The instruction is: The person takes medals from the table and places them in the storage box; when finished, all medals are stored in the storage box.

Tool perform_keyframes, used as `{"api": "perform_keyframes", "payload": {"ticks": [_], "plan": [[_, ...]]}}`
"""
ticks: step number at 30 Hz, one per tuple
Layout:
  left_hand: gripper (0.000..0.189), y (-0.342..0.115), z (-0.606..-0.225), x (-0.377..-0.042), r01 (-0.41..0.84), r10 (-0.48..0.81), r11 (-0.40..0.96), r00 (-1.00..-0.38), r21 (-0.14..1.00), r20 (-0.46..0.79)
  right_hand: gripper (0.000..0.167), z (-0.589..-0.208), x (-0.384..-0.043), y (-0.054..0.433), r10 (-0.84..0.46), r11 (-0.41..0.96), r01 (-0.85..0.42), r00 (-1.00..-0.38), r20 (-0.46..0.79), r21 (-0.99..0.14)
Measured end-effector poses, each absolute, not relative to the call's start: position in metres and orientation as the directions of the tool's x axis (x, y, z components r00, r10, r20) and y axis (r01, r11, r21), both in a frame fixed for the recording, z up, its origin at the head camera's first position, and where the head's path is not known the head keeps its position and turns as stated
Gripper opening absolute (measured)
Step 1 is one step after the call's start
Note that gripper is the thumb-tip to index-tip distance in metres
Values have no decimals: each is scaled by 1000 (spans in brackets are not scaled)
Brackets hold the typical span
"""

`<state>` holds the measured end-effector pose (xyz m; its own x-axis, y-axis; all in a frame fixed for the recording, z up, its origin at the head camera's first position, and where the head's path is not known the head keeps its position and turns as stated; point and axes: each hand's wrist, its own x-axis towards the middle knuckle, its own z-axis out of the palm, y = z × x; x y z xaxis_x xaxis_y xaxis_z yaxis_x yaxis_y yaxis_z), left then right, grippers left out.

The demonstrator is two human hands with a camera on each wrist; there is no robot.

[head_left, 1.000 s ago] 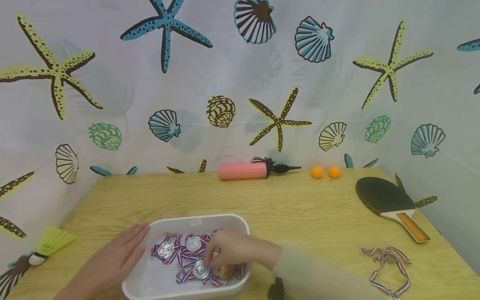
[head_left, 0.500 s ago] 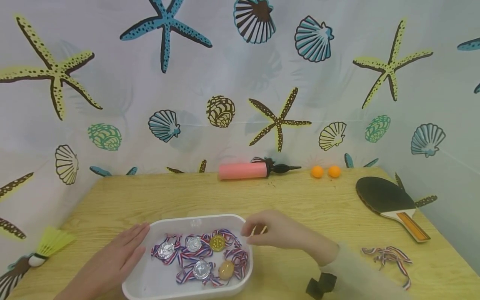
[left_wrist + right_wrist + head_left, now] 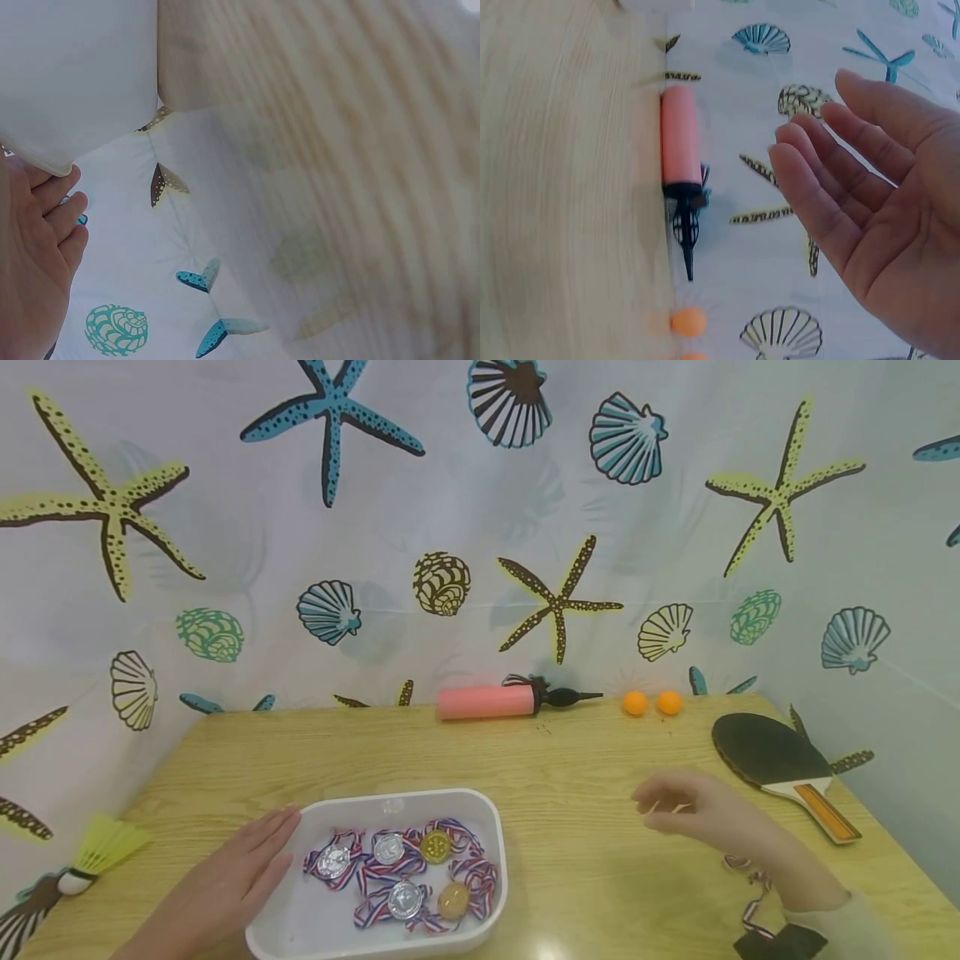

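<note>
A white tray [image 3: 300,935] holds several medals on red, white and blue ribbons. Silver medals [image 3: 333,862] lie toward its left and middle, a gold medal [image 3: 436,847] toward the back right, and a bronze-coloured medal [image 3: 453,902] at the front right. My left hand [image 3: 221,881], fingers straight, rests at the tray's left rim; in the left wrist view its fingertips [image 3: 71,176] meet the tray corner. Off to the right, my right hand [image 3: 708,810] is in the air above the table, fingers loosely bent, holding nothing. Below its wrist lies a striped ribbon [image 3: 753,910], partly hidden by the arm.
Along the back edge lie a pink hand pump [image 3: 487,702] and two orange balls [image 3: 634,703]. A table tennis paddle [image 3: 772,760] is at the right edge of the wooden table [image 3: 570,760]. At far left sits a yellow shuttlecock [image 3: 105,852]. Patterned cloth surrounds the table.
My right hand has left the tray and travelled right across the table, uncovering the medals and covering part of the striped ribbon. The left hand stays at the rim.
</note>
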<state>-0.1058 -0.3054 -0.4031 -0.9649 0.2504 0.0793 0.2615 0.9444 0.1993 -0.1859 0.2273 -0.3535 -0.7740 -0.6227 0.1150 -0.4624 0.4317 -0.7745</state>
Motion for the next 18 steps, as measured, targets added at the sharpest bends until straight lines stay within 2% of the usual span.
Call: {"api": "perform_keyframes", "payload": {"ticks": [4, 7, 9, 13, 16, 18], "plan": [[55, -306, -404, -105, 268, 254, 943, -963, 198, 92, 30, -367, -180, 265, -585, 465, -430, -805, 96, -774], [55, -305, -403, -105, 267, 253, 944, -963, 196, 93, 31, -377, -177, 290, -591, 463, -402, -804, 62, -790], [55, -305, -403, -104, 266, 251, 944, -963, 195, 95, 31, -383, -176, 305, -631, 429, -383, -776, 32, -819], [54, -305, -402, -105, 268, 255, 944, -963, 193, 94, 29, -395, -172, 331, -734, 378, -333, -677, -60, -864], [54, -305, -403, -106, 273, 259, 943, -961, 192, 91, 27, -403, -166, 345, -771, 354, -231, -620, -144, -906], [54, -305, -404, -106, 275, 262, 942, -961, 190, 90, 25, -406, -161, 350, -777, 349, -180, -604, -177, -919]]}}
